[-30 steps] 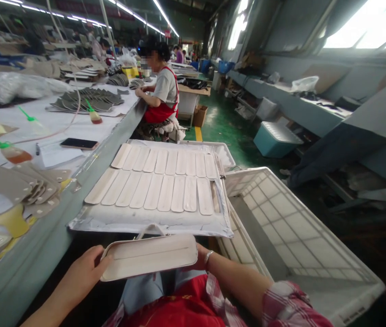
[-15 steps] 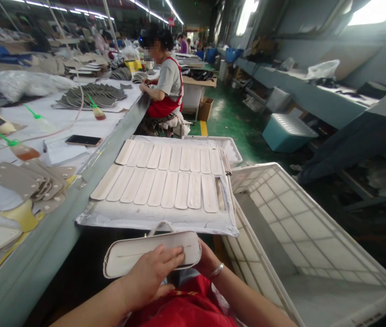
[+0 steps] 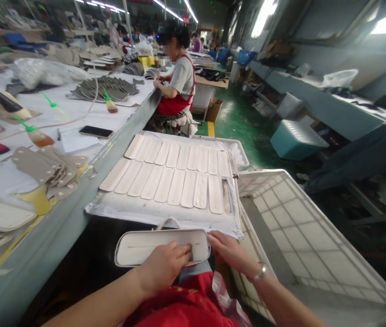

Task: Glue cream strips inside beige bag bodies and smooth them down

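A white handbag [image 3: 134,247] lies base up over my lap, its long rounded base panel facing me. A thin carrying handle [image 3: 170,222] loops out past its far side. My left hand [image 3: 165,263] rests across the panel with its fingers together and fingertips pressing near the right half; its thumb is hidden. At the bag's right end, my right hand [image 3: 225,250] pinches the rim between thumb and fingers. Beyond the bag, a white cloth-covered board [image 3: 165,215] carries two rows of long rounded white panels [image 3: 160,184].
A large white plastic crate [image 3: 268,181] stands at the right. Along the left runs a worktable [image 3: 56,236] with stacked grey pieces [image 3: 39,165], glue bottles [image 3: 39,136] and a phone [image 3: 96,131]. Further ahead, a co-worker in a red apron [image 3: 179,104] sits at this table.
My right hand has come from behind the bag's right end onto its rim, its fingers now showing. My left hand stays on the panel. The view has shifted left.
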`<state>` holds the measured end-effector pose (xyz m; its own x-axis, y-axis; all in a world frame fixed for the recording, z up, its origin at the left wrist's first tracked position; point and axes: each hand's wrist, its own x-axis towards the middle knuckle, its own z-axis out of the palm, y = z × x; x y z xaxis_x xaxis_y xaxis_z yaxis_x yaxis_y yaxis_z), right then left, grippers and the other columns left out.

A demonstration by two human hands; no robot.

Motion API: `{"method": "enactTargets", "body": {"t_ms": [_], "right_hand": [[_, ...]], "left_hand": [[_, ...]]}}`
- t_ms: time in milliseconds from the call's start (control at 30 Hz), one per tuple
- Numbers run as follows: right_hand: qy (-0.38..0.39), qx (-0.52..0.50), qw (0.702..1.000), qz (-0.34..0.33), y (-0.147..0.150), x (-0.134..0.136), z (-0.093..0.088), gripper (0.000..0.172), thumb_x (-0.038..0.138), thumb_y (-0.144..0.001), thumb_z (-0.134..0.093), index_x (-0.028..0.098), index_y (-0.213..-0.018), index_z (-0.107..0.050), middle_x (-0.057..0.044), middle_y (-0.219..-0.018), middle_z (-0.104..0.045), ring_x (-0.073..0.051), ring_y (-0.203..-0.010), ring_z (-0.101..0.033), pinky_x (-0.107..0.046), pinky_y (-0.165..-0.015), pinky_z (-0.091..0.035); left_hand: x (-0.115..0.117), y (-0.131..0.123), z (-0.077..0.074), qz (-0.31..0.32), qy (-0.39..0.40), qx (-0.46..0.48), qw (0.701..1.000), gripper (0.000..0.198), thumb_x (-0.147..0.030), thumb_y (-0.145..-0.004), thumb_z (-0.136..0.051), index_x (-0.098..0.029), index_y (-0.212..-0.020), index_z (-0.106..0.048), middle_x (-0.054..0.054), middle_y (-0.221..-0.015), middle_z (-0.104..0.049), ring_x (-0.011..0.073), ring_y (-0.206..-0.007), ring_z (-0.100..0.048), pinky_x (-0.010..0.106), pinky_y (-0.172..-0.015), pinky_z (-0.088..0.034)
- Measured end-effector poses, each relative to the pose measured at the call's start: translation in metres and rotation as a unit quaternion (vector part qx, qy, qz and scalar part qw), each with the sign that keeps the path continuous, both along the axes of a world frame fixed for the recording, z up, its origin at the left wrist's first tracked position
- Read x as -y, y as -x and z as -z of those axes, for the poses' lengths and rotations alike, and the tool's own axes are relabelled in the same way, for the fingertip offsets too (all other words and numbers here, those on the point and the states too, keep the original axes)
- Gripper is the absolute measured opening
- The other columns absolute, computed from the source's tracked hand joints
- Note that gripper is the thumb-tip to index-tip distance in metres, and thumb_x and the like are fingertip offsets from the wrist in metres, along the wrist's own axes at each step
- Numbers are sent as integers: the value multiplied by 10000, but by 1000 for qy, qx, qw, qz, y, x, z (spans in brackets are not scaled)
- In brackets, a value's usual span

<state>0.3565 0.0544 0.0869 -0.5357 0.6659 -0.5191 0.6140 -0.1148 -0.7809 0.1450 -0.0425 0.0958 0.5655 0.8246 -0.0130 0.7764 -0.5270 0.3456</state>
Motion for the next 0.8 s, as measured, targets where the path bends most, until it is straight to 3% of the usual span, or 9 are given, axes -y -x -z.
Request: {"method": "enactTargets", "body": {"t_ms": [100, 267, 367, 433, 500, 567, 600, 667, 800], "right_hand": [[-26, 89, 992, -86, 7, -3, -17, 332, 517, -818, -426, 195, -829, -507, -4, -617, -559, -116, -448, -501, -217, -423, -384], [12, 97, 990, -100, 21, -4, -7, 304, 456, -851, -319, 207, -724, -439, 3, -547, -483, -125, -422, -476, -240, -411, -408], [23, 98, 990, -96, 24, -2, -10, 286, 464, -830, -341, 211, -732, -435, 14, -544, -447, -121, -427, -450, -244, -424, -418], [50, 89, 992, -68, 26, 0, -17, 268, 460, -818, -355, 215, -744, -435, 18, -556, -433, -116, -443, -437, -237, -432, -416], [73, 71, 994, -45, 28, 3, -24, 264, 463, -813, -358, 217, -747, -431, 23, -554, -413, -114, -455, -422, -230, -441, -415], [77, 60, 994, -41, 29, 5, -27, 273, 469, -815, -347, 218, -732, -416, 30, -536, -390, -111, -453, -409, -225, -446, -412], [74, 58, 995, -44, 29, 5, -28, 278, 471, -818, -341, 218, -723, -405, 33, -530, -381, -109, -452, -406, -222, -449, -410], [63, 61, 995, -49, 29, 6, -28, 277, 473, -816, -340, 216, -726, -390, 38, -534, -375, -104, -450, -405, -216, -445, -401], [26, 68, 996, -58, 27, 6, -25, 283, 490, -784, -374, 211, -811, -412, 35, -563, -410, -114, -454, -425, -228, -431, -404]], "left_hand": [[1, 2, -3, -9, -11, -9, 1000, 295, -187, -840, -424, -164, -1100, -561, 64, -1220, -557, 206, -848, -551, 303, -711, -466], [1, 2, -2, -32, -11, 5, 999, 248, -199, -840, -451, -181, -1053, -578, 88, -1147, -595, 180, -820, -576, 284, -693, -456], [8, 9, -6, -44, -11, 80, 996, 310, -248, -858, -461, -197, -1158, -521, 89, -1177, -579, 182, -954, -566, 285, -800, -442], [20, 26, -9, -112, -21, 182, 977, 383, -346, -855, -482, -207, -1212, -473, 83, -1242, -530, 177, -989, -551, 271, -820, -440], [35, 53, -8, -279, -45, 287, 915, 390, -405, -843, -486, -203, -1176, -481, 90, -1242, -506, 164, -923, -553, 252, -755, -455], [50, 84, 1, -486, -49, 356, 797, 317, -407, -833, -491, -188, -1062, -513, 88, -1103, -548, 154, -825, -541, 248, -683, -449], [56, 98, 7, -549, -17, 385, 741, 323, -420, -802, -531, -182, -1020, -517, 74, -1010, -562, 158, -805, -532, 251, -668, -443], [64, 118, 22, -583, 89, 450, 670, 325, -446, -756, -573, -175, -929, -534, 35, -859, -560, 157, -754, -524, 247, -625, -435], [71, 127, 43, -511, 202, 566, 615, 298, -464, -779, -546, -172, -836, -570, -6, -746, -532, 131, -695, -509, 225, -587, -426]]}}
